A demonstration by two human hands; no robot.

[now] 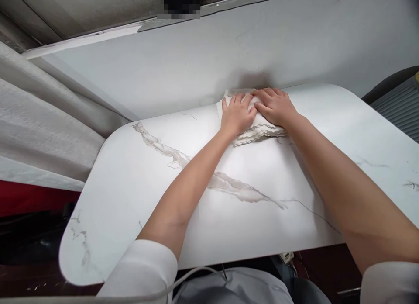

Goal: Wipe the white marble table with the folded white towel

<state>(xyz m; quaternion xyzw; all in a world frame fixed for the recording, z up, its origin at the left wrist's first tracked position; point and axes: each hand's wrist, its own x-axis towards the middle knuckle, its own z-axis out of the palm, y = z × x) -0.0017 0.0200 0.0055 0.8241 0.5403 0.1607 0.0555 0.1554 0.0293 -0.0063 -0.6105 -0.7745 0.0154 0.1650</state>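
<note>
A folded white cloth (262, 131) with wavy edges lies at the far side of a white marble-patterned table (157, 186), close to the wall. My left hand (237, 114) rests flat on the cloth's left part, fingers spread and pointing away from me. Just to its right, my right hand (275, 105) lies palm down on the same cloth with its fingers stretched out. The two hands almost meet at the thumbs. Both press on the cloth from above, and neither is wrapped around it.
Behind the table rises a pale wall (196, 72) with a ledge along its top. White curtains (42, 125) hang at the left, above something red (36, 198). A grey ribbed object (399, 105) stands beyond the right edge. A pale cable (193, 271) runs near my lap.
</note>
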